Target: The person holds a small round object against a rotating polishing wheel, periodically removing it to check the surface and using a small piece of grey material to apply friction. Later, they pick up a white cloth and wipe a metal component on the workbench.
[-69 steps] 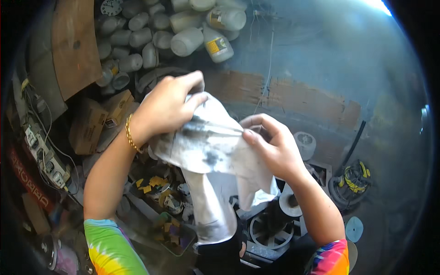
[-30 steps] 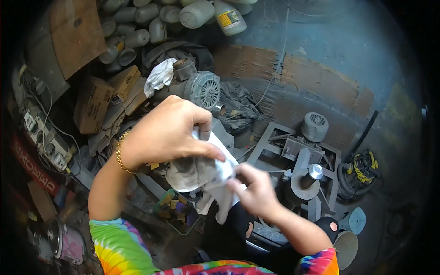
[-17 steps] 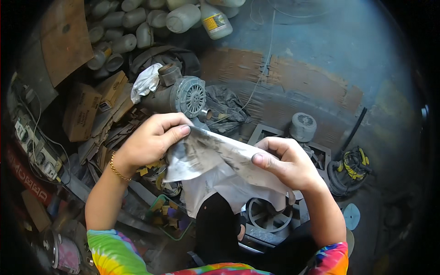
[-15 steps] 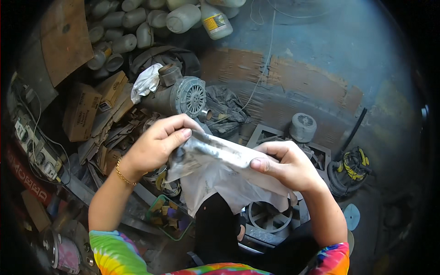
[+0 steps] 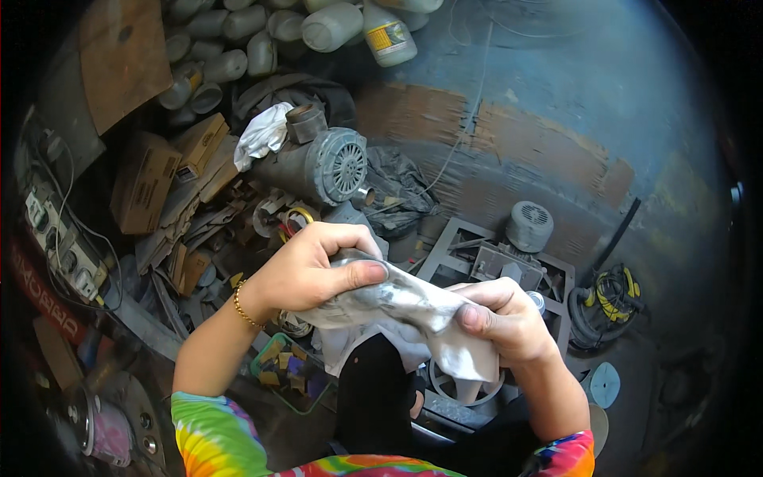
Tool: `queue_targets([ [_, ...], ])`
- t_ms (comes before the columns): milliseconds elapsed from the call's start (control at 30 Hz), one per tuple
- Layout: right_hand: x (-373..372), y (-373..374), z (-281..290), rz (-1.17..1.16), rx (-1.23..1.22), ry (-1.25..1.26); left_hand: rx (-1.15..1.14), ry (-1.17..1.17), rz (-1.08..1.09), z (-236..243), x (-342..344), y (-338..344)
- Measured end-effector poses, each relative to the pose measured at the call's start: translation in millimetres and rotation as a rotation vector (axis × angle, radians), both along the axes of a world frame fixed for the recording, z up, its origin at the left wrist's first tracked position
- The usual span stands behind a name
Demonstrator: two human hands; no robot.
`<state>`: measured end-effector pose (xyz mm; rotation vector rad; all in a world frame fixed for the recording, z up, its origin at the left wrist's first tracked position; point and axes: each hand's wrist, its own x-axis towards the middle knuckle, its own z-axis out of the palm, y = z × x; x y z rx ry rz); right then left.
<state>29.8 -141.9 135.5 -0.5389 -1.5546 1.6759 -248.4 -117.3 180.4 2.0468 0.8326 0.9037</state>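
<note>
Between my two hands is a white cloth (image 5: 405, 306) with grey and black smudges along its upper fold. My left hand (image 5: 322, 266), a gold chain bracelet at its wrist, pinches the cloth's left end between thumb and fingers. At the right end, my right hand (image 5: 505, 322) grips it, thumb on top and fingers behind. The fabric bunches between the hands, and its lower part hangs over my dark-clothed leg (image 5: 373, 397). Whether anything is wrapped inside the cloth cannot be seen.
A grey motor (image 5: 338, 165) lies beyond my left hand beside cardboard boxes (image 5: 145, 187). A metal frame carries another motor (image 5: 529, 226). Power sockets (image 5: 70, 250) line the left edge. Plastic jugs (image 5: 332, 28) are piled far left; a coiled black-and-yellow cable (image 5: 612, 298) lies right.
Both hands have moved slightly down and to the right. The cloth, stretched flat before, is now more bunched and folded between them.
</note>
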Motion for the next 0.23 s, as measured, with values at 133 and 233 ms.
queue_targets([
  [133,-2,-4,0,-0.036,-0.047,-0.096,-0.036,-0.071,0.014,9,-6,0],
  [233,2,-2,0,-0.04,-0.01,-0.182,0.016,-0.015,0.006,19,-9,-3],
])
